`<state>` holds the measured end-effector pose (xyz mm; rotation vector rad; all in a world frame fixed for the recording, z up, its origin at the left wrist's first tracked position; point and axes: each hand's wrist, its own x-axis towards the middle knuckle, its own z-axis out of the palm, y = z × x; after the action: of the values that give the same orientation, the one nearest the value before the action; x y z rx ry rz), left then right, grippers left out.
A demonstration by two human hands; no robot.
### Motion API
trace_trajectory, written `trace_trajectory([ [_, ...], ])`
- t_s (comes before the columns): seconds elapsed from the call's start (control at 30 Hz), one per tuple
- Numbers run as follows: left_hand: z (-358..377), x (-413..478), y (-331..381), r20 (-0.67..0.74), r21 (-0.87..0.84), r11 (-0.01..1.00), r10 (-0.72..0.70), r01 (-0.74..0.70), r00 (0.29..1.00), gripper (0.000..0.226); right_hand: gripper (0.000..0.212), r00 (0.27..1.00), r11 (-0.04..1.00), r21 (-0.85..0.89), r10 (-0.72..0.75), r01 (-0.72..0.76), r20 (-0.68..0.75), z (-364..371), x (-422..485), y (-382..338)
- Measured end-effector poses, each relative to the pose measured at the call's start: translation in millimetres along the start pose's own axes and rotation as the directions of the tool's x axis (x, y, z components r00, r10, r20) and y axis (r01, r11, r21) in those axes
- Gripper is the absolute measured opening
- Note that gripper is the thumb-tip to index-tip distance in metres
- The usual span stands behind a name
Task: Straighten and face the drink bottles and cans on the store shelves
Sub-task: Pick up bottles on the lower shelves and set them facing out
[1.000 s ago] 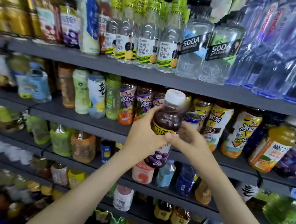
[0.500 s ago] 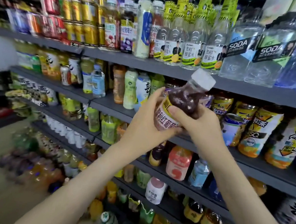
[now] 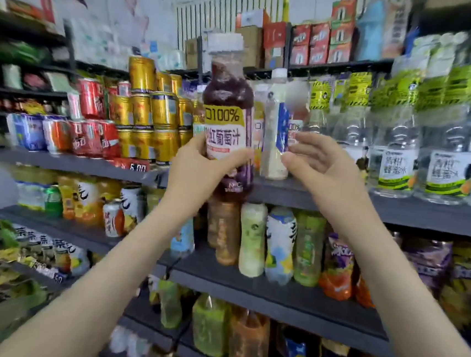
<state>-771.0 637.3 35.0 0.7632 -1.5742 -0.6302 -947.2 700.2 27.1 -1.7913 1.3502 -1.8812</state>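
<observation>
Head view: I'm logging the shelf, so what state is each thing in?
Juice bottle: upright, capped, label facing out, held.
Left hand: grips the juice bottle.
Right hand: open, holds nothing.
White bottle: upright on the shelf.
Gold cans: upright, stacked.

One head-worn wide-angle view, forward and roughly level, close to the drink shelves [image 3: 426, 218].

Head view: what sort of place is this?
Probably a small shop's drinks aisle: dark grey metal shelves packed with stacked gold cans and clear plastic water bottles, plus a red price tag.
</observation>
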Motion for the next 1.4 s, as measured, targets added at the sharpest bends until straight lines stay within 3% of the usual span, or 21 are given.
trace_trajectory([
  [0.23,-22.9,123.5,-59.6,0.109,-0.038,0.989,-0.141,0.146,0.984,0.028,0.049,0.972,0.901,-0.424,-0.006,-0.097,-0.235,52.3,81.6,25.6],
  [0.4,-3.2,144.6,-86.1,0.229,0.076,0.987,-0.156,0.142,0.961,0.027,0.047,0.959,0.84,-0.489,0.121,-0.236,-0.255,71.3,102.1,41.5],
  [0.63,2.4,156.8,-105.0,0.268,0.044,0.994,-0.107,0.099,0.957,0.021,0.061,0.925,0.795,-0.491,0.225,-0.356,-0.306,83.0,116.8,53.2],
  [0.77,-5.2,150.9,-101.3,0.332,0.081,0.991,-0.127,0.106,0.935,0.05,0.052,0.915,0.79,-0.494,0.2,-0.362,-0.349,83.5,116.5,56.7],
  [0.87,-18.4,124.6,-88.4,0.253,0.125,0.991,-0.08,0.049,0.964,0.071,0.047,0.924,0.797,-0.518,0.127,-0.311,-0.36,79.6,105.8,49.8],
  [0.97,-34.7,88.1,-79.0,0.194,0.028,0.999,0.021,-0.027,0.981,0.071,0.044,0.949,0.863,-0.468,0.041,-0.192,-0.314,84.7,82.7,33.3],
  [1.1,-55.8,30.7,-72.4,0.309,-0.074,0.997,0.031,-0.009,0.95,0.065,0.034,0.987,0.968,-0.23,0.063,-0.096,-0.15,101.6,39.6,10.1],
  [1.23,-74.7,-18.6,-70.9,0.244,0.013,1.0,-0.022,0.019,0.969,0.061,0.033,0.982,0.987,0.0,0.16,-0.16,0.1,127.6,-1.8,10.9],
  [1.3,-89.8,-38.1,-79.0,0.218,0.067,0.994,-0.096,0.083,0.971,0.053,0.034,0.957,0.972,0.045,0.22,-0.232,0.188,144.3,-18.2,22.5],
  [1.4,-116.1,-65.2,-98.7,0.241,0.203,0.965,-0.215,0.167,0.946,0.061,0.031,0.895,0.91,0.163,0.319,-0.382,0.312,174.0,-46.4,43.5],
])
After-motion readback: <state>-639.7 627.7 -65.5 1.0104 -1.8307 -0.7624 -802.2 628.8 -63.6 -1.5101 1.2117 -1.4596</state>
